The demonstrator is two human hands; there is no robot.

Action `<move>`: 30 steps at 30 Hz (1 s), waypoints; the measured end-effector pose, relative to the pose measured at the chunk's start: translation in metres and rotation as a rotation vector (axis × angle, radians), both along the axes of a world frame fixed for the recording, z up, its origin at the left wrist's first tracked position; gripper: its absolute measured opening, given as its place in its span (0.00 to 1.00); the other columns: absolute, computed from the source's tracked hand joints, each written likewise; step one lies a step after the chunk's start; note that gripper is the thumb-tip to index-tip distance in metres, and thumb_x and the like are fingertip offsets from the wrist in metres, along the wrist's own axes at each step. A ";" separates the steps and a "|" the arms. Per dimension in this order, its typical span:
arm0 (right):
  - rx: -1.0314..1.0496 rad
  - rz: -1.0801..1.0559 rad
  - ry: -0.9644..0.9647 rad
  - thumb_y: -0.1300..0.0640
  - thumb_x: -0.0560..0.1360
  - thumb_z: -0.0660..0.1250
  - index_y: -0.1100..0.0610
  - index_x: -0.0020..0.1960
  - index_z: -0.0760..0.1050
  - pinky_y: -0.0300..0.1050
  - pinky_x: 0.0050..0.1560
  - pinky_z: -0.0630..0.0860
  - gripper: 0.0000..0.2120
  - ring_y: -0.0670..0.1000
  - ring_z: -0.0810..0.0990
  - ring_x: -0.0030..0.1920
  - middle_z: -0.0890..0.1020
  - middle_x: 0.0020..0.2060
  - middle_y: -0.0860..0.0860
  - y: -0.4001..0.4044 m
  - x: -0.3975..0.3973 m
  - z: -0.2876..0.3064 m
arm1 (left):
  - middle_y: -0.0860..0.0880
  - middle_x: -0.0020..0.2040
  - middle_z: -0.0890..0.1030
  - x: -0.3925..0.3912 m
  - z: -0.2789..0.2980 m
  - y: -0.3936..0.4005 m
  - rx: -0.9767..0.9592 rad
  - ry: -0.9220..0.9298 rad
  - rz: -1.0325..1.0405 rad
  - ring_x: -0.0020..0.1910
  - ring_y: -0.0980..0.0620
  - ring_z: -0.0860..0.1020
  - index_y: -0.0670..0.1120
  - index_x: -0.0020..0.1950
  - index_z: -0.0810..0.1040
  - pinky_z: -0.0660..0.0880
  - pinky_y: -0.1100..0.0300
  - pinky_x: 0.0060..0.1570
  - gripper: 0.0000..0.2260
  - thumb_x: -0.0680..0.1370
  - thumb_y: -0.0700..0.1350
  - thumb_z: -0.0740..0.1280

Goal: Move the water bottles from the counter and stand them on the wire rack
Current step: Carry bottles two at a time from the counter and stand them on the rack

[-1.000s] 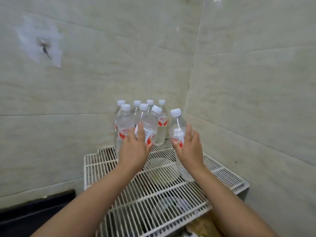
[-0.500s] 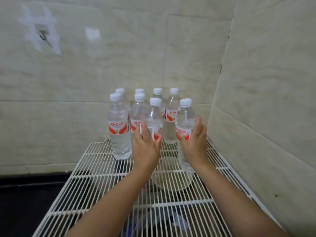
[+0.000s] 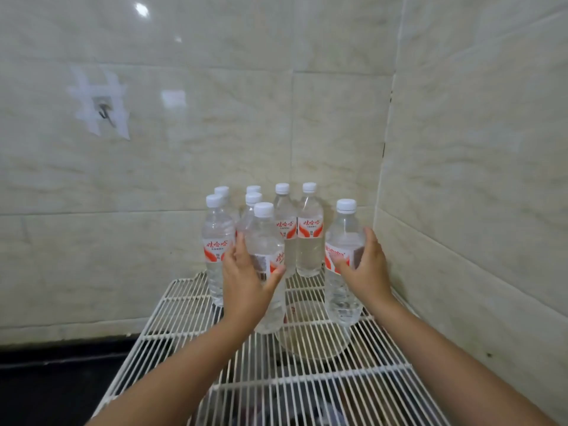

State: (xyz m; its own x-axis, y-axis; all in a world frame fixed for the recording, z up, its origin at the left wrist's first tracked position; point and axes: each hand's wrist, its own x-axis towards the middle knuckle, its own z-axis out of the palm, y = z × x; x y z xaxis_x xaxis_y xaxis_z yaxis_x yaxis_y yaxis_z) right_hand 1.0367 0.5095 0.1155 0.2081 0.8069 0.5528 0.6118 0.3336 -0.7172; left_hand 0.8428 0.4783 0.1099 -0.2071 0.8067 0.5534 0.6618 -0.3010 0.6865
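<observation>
We see our left hand (image 3: pixel 246 282) wrapped around a bottle (image 3: pixel 266 241), thumb on one side and fingers curled on the other. The bottle stands upright on the white rack (image 3: pixel 190 305). Just left of this grip stands another bottle (image 3: pixel 216 241), with more bottles (image 3: pixel 309 232) in rows behind, close to the tiled wall (image 3: pixel 153 167). Between our two grips, a round bowl (image 3: pixel 310 336) shows under the wires. Our right hand (image 3: pixel 365 269) curls around a second bottle (image 3: pixel 344 229), also upright on the rack, just beside the right wall (image 3: pixel 476 179).
</observation>
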 end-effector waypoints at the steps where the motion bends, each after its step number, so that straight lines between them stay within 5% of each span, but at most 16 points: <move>1: 0.008 -0.031 -0.038 0.49 0.69 0.70 0.58 0.71 0.56 0.50 0.61 0.66 0.37 0.59 0.67 0.65 0.68 0.65 0.61 -0.002 0.001 0.007 | 0.41 0.71 0.58 -0.003 0.010 0.001 0.015 -0.006 0.016 0.69 0.43 0.62 0.49 0.74 0.47 0.65 0.48 0.65 0.41 0.70 0.56 0.69; 5: 0.191 -0.243 -0.389 0.38 0.71 0.61 0.60 0.56 0.70 0.42 0.41 0.66 0.27 0.56 0.73 0.46 0.76 0.49 0.58 0.003 -0.001 0.062 | 0.43 0.68 0.67 -0.012 0.065 0.014 0.096 0.085 0.075 0.66 0.44 0.67 0.44 0.71 0.59 0.68 0.50 0.60 0.35 0.70 0.58 0.67; 9: -0.176 -0.394 -0.830 0.32 0.72 0.51 0.58 0.33 0.70 0.38 0.26 0.57 0.30 0.49 0.67 0.28 0.72 0.29 0.50 0.014 -0.013 0.117 | 0.44 0.54 0.78 -0.005 0.101 0.025 -0.057 0.299 0.096 0.49 0.46 0.76 0.45 0.59 0.71 0.70 0.56 0.41 0.26 0.68 0.58 0.70; 11: -0.260 -0.322 -0.933 0.37 0.75 0.53 0.58 0.33 0.70 0.38 0.25 0.58 0.26 0.50 0.68 0.29 0.71 0.29 0.51 0.017 -0.017 0.127 | 0.45 0.44 0.78 -0.002 0.105 0.027 -0.092 0.352 0.102 0.40 0.48 0.75 0.44 0.51 0.74 0.70 0.57 0.36 0.18 0.70 0.54 0.69; 14: -0.322 -0.076 -1.018 0.49 0.78 0.55 0.61 0.42 0.73 0.41 0.32 0.65 0.17 0.57 0.74 0.41 0.77 0.42 0.58 0.013 -0.013 0.139 | 0.44 0.47 0.80 -0.007 0.108 0.031 -0.082 0.356 0.040 0.45 0.47 0.77 0.43 0.54 0.75 0.69 0.58 0.38 0.17 0.70 0.51 0.70; 17: -0.434 0.113 -0.993 0.58 0.78 0.54 0.60 0.61 0.70 0.44 0.50 0.68 0.15 0.57 0.73 0.57 0.74 0.62 0.59 0.003 -0.007 0.151 | 0.44 0.53 0.81 -0.014 0.113 0.032 -0.087 0.373 -0.073 0.50 0.47 0.77 0.43 0.57 0.76 0.69 0.60 0.42 0.18 0.71 0.50 0.70; 19: -0.478 0.215 -0.923 0.61 0.77 0.55 0.57 0.65 0.69 0.42 0.49 0.70 0.17 0.54 0.74 0.54 0.71 0.65 0.56 0.000 -0.009 0.154 | 0.45 0.56 0.80 -0.017 0.115 0.032 -0.118 0.402 -0.155 0.52 0.48 0.77 0.44 0.60 0.75 0.69 0.60 0.46 0.19 0.72 0.49 0.69; 25: -0.477 0.198 -0.921 0.46 0.74 0.63 0.53 0.66 0.67 0.37 0.30 0.72 0.23 0.49 0.74 0.39 0.73 0.59 0.55 0.001 -0.015 0.142 | 0.47 0.56 0.80 -0.013 0.120 0.035 -0.165 0.518 -0.143 0.51 0.49 0.77 0.47 0.62 0.73 0.70 0.60 0.45 0.21 0.72 0.52 0.69; 28: -0.416 0.185 -0.835 0.48 0.72 0.66 0.51 0.50 0.71 0.34 0.21 0.69 0.10 0.47 0.74 0.31 0.76 0.43 0.52 -0.002 -0.010 0.139 | 0.46 0.54 0.80 -0.008 0.119 0.037 -0.164 0.590 -0.113 0.47 0.49 0.76 0.47 0.62 0.72 0.70 0.60 0.41 0.20 0.73 0.53 0.67; 30: -0.370 0.205 -0.808 0.52 0.72 0.67 0.54 0.49 0.72 0.33 0.24 0.72 0.08 0.49 0.75 0.34 0.76 0.44 0.54 -0.002 -0.008 0.137 | 0.46 0.55 0.80 -0.008 0.116 0.040 -0.147 0.619 -0.119 0.49 0.48 0.77 0.48 0.64 0.71 0.70 0.60 0.41 0.21 0.73 0.54 0.66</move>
